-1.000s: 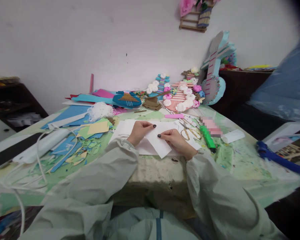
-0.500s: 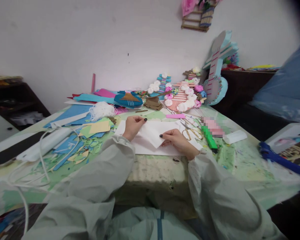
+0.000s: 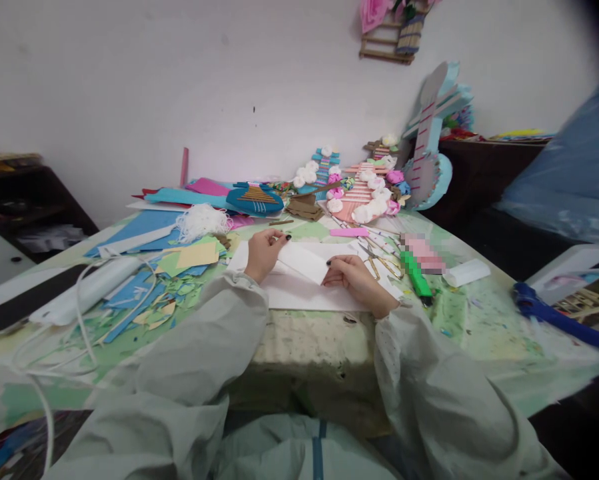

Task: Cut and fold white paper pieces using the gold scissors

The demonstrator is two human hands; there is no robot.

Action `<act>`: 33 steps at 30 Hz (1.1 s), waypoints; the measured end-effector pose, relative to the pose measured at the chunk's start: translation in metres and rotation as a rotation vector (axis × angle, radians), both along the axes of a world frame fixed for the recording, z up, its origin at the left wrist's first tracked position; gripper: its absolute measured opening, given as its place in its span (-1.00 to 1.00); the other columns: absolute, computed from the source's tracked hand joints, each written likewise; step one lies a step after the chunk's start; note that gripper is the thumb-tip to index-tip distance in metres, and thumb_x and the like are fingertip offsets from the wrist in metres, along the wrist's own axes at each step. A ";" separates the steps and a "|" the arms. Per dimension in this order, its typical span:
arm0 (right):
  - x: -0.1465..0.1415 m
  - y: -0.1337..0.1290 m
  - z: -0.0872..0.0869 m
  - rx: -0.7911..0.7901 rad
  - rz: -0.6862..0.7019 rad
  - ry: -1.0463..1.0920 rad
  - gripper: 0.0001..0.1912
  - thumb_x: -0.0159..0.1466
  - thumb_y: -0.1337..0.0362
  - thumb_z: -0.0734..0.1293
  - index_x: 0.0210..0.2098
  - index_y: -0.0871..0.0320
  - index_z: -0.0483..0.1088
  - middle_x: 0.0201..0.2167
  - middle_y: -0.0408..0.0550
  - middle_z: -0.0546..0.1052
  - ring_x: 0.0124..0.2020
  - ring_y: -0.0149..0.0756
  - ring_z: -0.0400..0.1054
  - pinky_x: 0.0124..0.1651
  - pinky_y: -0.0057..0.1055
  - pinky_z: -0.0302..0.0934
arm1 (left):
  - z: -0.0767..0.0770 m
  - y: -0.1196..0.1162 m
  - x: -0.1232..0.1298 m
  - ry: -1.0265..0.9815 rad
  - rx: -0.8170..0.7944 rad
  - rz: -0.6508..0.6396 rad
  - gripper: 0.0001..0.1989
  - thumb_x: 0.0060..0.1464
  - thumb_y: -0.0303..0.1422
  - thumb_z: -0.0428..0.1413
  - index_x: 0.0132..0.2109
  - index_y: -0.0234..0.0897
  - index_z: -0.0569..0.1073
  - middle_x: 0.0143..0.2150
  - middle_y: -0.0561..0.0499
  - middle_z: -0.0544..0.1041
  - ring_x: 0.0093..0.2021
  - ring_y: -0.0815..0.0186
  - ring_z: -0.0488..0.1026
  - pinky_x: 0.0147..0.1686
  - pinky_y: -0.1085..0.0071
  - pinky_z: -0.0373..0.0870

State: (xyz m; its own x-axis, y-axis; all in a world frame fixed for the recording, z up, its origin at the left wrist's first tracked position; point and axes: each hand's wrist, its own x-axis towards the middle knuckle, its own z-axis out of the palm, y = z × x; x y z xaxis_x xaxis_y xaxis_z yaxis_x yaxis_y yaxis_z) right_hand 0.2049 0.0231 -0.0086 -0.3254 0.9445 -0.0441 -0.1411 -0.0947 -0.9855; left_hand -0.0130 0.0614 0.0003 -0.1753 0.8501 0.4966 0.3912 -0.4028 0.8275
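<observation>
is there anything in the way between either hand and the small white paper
Nothing visible: the left hand and right hand both pinch the small white paper directly. The scissors lie beside the right hand, not between it and the paper.

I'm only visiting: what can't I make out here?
In the head view:
Held white piece: gripped end, hidden by the right hand.
White paper beneath: partly covered by that piece and the left hand.
Pink item: blurred into blocks.
Wall decoration: top, cut off by the picture's edge.
</observation>
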 end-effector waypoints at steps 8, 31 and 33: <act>0.001 0.000 -0.001 0.086 0.019 -0.088 -0.63 -0.11 0.29 0.50 -0.31 0.21 0.41 -0.58 -0.16 0.49 -0.59 -0.43 0.35 -0.58 -0.58 0.19 | -0.007 -0.009 0.019 -0.115 -0.102 -0.177 -0.75 -0.09 -0.17 0.18 -0.43 -0.29 0.43 -0.72 0.19 0.18 -0.71 0.51 0.07 -0.69 0.53 -0.04; 0.004 0.006 -0.009 0.214 -0.160 -0.059 -0.44 0.02 0.29 0.37 0.02 0.07 0.23 -0.55 -0.25 0.47 -0.57 -0.42 0.38 -0.52 -0.54 0.28 | -0.019 -0.018 0.031 -0.350 -0.421 -0.599 -0.43 -0.37 -0.40 0.35 -0.11 -0.44 0.43 -0.32 -0.15 0.57 -0.36 0.27 0.50 -0.28 0.35 0.38; 0.005 0.008 -0.012 0.257 -0.171 -0.115 -0.46 0.02 0.33 0.34 0.01 0.06 0.23 -0.57 -0.27 0.45 -0.59 -0.43 0.38 -0.52 -0.54 0.29 | -0.017 -0.013 0.025 -0.367 -0.380 -0.540 -0.41 -0.35 -0.40 0.33 -0.07 -0.42 0.41 -0.26 -0.16 0.57 -0.33 0.25 0.51 -0.27 0.33 0.39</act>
